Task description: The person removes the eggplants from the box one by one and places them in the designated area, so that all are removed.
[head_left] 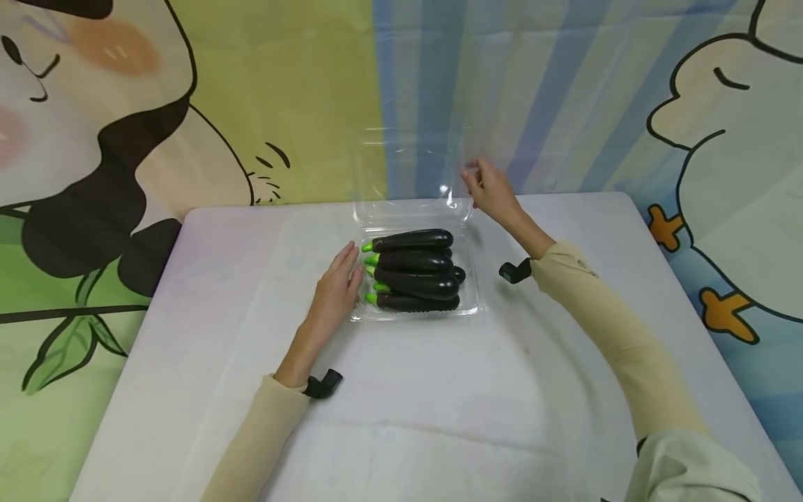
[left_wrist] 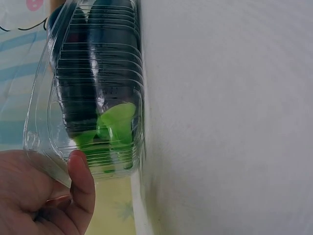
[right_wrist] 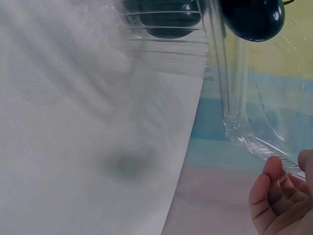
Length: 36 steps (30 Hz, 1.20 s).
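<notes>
White table [head_left: 426, 390] — cartoon-print backdrop [head_left: 414, 70] behind, partly blue-striped

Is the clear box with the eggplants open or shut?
The box is open: its lid stands up behind the eggplants, held by the right hand.

A white table [head_left: 401, 460] stands before a printed backdrop [head_left: 288, 84], striped blue at the far right; a cartoon figure [head_left: 157, 90] spans its left, a pale bird [head_left: 746, 188] its right.

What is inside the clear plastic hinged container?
Glossy blackish eggplants with green stem ends, piled up. Upper ones partly hide those beneath, so their exact count is uncertain.
</notes>
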Each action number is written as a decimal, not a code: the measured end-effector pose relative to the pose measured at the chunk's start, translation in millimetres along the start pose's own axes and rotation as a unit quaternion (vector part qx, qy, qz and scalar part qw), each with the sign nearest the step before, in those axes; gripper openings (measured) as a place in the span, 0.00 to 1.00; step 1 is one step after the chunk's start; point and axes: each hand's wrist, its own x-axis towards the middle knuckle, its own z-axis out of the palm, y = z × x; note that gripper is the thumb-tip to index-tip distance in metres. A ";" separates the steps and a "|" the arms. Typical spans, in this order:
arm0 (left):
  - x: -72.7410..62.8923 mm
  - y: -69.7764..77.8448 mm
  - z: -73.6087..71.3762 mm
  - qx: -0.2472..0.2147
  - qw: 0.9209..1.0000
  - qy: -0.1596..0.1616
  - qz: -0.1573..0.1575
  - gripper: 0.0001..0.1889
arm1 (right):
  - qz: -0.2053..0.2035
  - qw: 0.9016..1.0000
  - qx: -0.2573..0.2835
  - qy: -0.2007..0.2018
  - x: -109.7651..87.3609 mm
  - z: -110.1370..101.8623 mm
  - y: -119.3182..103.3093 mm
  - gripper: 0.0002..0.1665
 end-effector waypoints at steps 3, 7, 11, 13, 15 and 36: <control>-0.3 -0.9 1.1 -0.002 1.000 -0.001 -0.003 0.27 | 0.006 1.000 0.001 -0.004 0.5 1.4 2.7 0.27; -1.1 -1.3 -0.5 0.001 1.000 0.002 -0.005 0.27 | 0.025 1.000 0.002 0.000 -1.5 1.6 2.4 0.31; -0.8 -0.5 -1.5 0.003 1.000 0.006 -0.009 0.27 | 0.039 0.996 0.012 0.077 -9.5 -2.8 0.1 0.35; -0.7 -1.0 -0.8 0.005 1.000 0.006 -0.006 0.27 | 0.020 0.991 0.011 0.133 -15.8 -5.4 -2.9 0.33; -0.4 -1.7 0.1 0.009 1.000 0.008 0.000 0.26 | -0.038 0.984 -0.003 0.173 -22.6 -7.0 -7.1 0.29; -0.1 -0.1 -0.4 0.007 1.000 -0.005 -0.015 0.27 | -0.367 0.893 -0.171 -0.195 -101.9 50.8 -77.7 0.37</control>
